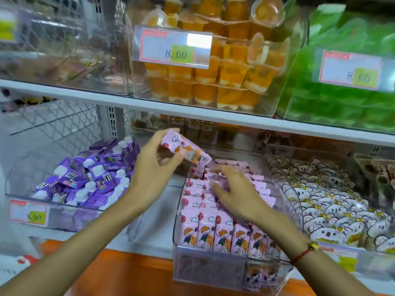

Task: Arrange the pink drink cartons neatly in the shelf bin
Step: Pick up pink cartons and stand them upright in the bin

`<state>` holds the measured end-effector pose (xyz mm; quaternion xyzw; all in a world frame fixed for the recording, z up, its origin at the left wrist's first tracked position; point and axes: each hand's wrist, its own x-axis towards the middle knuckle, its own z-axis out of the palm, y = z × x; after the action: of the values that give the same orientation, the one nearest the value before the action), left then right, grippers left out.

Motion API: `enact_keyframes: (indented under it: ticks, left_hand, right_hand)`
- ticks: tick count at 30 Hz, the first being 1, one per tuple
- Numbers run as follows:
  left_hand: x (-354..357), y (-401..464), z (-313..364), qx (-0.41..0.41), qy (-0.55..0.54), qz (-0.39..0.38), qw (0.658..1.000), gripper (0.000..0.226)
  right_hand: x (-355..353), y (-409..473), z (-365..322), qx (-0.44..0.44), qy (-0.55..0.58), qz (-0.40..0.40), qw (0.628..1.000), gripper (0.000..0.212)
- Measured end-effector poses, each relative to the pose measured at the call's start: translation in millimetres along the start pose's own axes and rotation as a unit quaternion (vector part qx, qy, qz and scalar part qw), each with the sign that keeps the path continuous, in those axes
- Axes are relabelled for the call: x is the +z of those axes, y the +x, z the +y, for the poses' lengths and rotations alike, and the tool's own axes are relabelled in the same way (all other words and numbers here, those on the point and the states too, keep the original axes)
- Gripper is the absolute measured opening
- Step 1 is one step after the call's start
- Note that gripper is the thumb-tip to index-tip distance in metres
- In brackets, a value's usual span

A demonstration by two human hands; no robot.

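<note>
From the head cam I see the left hand (152, 165) raised above the back of the clear shelf bin (178, 212), fingers and thumb curled round one pink carton (185, 151). That carton is tilted, its far end pointing down-right toward the right hand, clear of the rows below it.

Right hand (233, 194) lies flat, fingers straight and spread, resting on top of the packed pink cartons (215, 233) in the middle of the bin. It grips nothing. A red cord bracelet (304, 252) with a gold bead sits on that wrist.

The cartons under and in front of the right hand stand upright in rows; front row faces me, just below the right forearm. Rows behind the fingertips are blurred, so I can't tell how square they are.

Left of the left hand: a bin of purple pouches (92, 178) with white caps, heaped loosely. Right of the right hand: a bin of white koala-print packs (333, 210). Above both hands, on the upper shelf: orange jelly cups (213, 82) and green packs (342, 92), each with a price tag (172, 49).
</note>
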<state>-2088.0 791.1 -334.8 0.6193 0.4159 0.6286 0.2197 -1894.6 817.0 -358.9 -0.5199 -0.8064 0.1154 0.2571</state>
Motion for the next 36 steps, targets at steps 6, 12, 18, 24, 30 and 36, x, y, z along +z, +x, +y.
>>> enact_keyframes:
  ticks: [6, 12, 18, 24, 30, 36]
  left_hand:
    - [0, 13, -13, 0.045, 0.216, -0.112, 0.969, 0.041]
    - [3, 46, 6, 0.053, 0.331, -0.300, 0.893, 0.032]
    - [27, 47, -7, 0.015, 0.445, -0.284, 0.849, 0.030]
    - [12, 8, -3, -0.068, 0.340, -0.106, 0.932, 0.045]
    - [1, -65, 1, -0.155, 0.221, -0.142, 0.952, 0.029]
    - [1, -75, 4, -0.111, 0.222, -0.127, 0.960, 0.029]
  right_hand:
    - [9, -10, 9, -0.044, -0.042, -0.044, 0.997, 0.045]
    - [14, -13, 8, -0.056, -0.058, -0.014, 0.997, 0.044]
    - [14, -13, 10, -0.064, -0.048, -0.015, 0.997, 0.044]
    - [3, -5, 6, -0.045, 0.004, 0.019, 0.999, 0.034]
    - [13, 22, -8, -0.019, -0.038, -0.105, 0.994, 0.034]
    - [19, 34, -12, 0.015, -0.116, -0.172, 0.978, 0.037]
